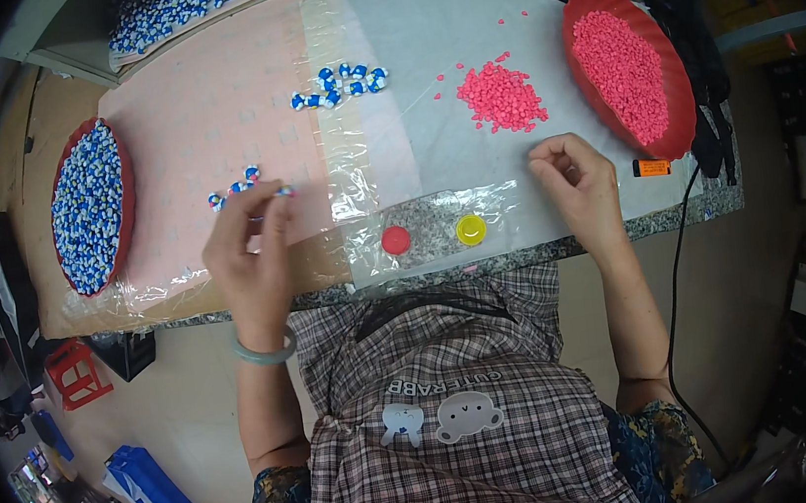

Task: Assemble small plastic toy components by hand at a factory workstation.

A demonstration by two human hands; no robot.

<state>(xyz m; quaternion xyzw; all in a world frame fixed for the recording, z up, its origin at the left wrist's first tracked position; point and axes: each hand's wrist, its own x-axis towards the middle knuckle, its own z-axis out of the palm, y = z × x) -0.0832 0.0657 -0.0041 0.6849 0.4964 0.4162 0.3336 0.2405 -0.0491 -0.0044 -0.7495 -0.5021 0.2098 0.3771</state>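
Observation:
My left hand (248, 244) is closed in a pinch, with a small blue-and-white piece (285, 191) at the tips of its thumb and forefinger. Just beyond its knuckles, a few similar blue-and-white pieces (238, 187) lie on the pinkish sheet; some show a touch of pink. My right hand (580, 187) rests over the right part of the table with its fingers curled and thumb against forefinger; anything in them is hidden. Past it lies a loose heap of small pink pieces (502, 98). Several blue-and-white pieces (340, 86) are grouped at mid-table.
A red dish (128, 208) of blue-and-white pieces stands at left, and a red dish (675, 86) of pink pieces at right. Near the front edge are a red round pot (395, 240) and a yellow one (471, 230). An orange-and-black box (652, 167) and a black cable (680, 270) lie right.

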